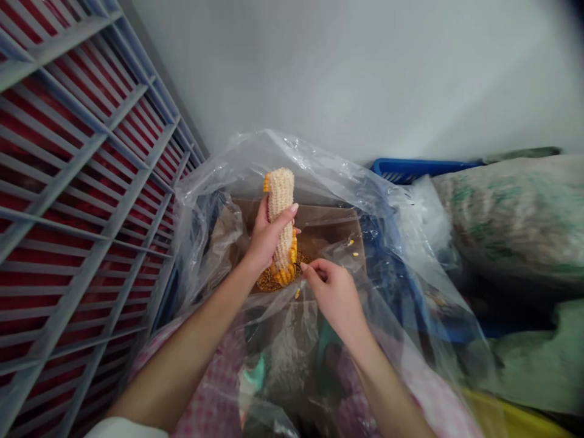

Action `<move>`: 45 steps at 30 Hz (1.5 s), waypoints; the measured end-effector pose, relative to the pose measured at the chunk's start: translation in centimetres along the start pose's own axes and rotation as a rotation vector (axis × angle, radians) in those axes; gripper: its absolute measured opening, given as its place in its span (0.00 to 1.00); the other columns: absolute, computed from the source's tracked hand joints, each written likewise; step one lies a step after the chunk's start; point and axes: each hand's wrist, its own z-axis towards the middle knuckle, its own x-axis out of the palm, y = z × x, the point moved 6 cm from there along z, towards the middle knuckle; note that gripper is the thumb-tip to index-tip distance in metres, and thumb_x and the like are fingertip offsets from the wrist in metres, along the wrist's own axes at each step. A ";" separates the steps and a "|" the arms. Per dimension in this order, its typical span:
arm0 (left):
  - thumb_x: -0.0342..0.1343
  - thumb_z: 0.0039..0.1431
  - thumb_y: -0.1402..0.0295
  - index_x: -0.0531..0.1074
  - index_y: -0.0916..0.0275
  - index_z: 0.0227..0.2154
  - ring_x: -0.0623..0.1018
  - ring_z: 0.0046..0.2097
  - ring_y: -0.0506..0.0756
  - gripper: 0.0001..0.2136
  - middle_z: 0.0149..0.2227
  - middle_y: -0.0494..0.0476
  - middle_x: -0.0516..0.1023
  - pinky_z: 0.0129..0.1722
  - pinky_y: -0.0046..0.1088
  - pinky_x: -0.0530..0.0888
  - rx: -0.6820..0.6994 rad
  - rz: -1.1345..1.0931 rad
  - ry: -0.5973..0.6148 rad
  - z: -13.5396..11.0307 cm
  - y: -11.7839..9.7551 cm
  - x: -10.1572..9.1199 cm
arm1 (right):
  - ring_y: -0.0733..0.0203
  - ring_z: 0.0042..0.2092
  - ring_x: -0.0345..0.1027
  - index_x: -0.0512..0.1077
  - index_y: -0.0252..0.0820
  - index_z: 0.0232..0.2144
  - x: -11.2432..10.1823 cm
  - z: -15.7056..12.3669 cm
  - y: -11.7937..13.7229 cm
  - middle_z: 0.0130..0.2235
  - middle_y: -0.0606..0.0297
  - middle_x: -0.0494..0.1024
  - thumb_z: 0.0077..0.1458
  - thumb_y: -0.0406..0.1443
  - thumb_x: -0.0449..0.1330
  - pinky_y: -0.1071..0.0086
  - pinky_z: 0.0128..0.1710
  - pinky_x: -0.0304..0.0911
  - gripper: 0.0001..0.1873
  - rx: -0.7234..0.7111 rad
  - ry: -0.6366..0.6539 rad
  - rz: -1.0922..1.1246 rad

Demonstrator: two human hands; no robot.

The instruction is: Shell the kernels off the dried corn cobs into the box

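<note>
My left hand (265, 238) is wrapped round an ear of corn (280, 198), held upright and slightly tilted. Most of the side facing me is bare pale cob; yellow kernels cling to its lower end and edges. Close to that lower end is my right hand (331, 289), thumb and forefinger pinched together. A thin dark bit shows at its fingertips, too small to name. Beneath the corn, a heap of loose kernels (269, 281) lies in a clear plastic bag (255, 152) spread open over a cardboard box (319, 225). A few single kernels (355, 253) stick to the plastic.
On the left rises a slatted grey-blue plastic crate (104, 131) with red behind its slats. A blue basket (410, 167) and a stuffed pale sack (515, 213) stand at the right. Behind the bag is a pale wall (319, 73). Something yellow (506, 417) shows at the lower right.
</note>
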 end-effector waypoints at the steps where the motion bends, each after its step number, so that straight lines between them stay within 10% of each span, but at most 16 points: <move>1: 0.60 0.44 0.63 0.62 0.56 0.38 0.70 0.24 0.45 0.18 0.30 0.48 0.67 0.22 0.21 0.71 -0.004 -0.006 -0.011 0.0 0.1 -0.1 | 0.67 0.21 0.53 0.66 0.41 0.18 0.1 0.0 0.0 0.19 0.68 0.67 0.52 0.41 0.51 0.73 0.22 0.42 0.15 0.004 -0.010 -0.001; 26: 0.61 0.44 0.62 0.63 0.56 0.37 0.69 0.22 0.45 0.18 0.31 0.48 0.67 0.21 0.23 0.72 -0.012 -0.083 -0.229 0.4 0.7 -1.5 | 0.65 0.24 0.58 0.64 0.41 0.21 0.8 -0.4 0.0 0.22 0.67 0.70 0.54 0.40 0.49 0.73 0.25 0.47 0.13 0.010 -0.144 0.059; 45: 0.62 0.41 0.62 0.63 0.57 0.37 0.74 0.31 0.48 0.19 0.29 0.47 0.69 0.38 0.29 0.73 0.079 -0.194 -0.277 0.5 0.0 -1.9 | 0.63 0.27 0.63 0.65 0.41 0.28 1.8 0.1 -0.5 0.26 0.65 0.71 0.55 0.40 0.47 0.72 0.27 0.53 0.11 0.000 -0.194 0.200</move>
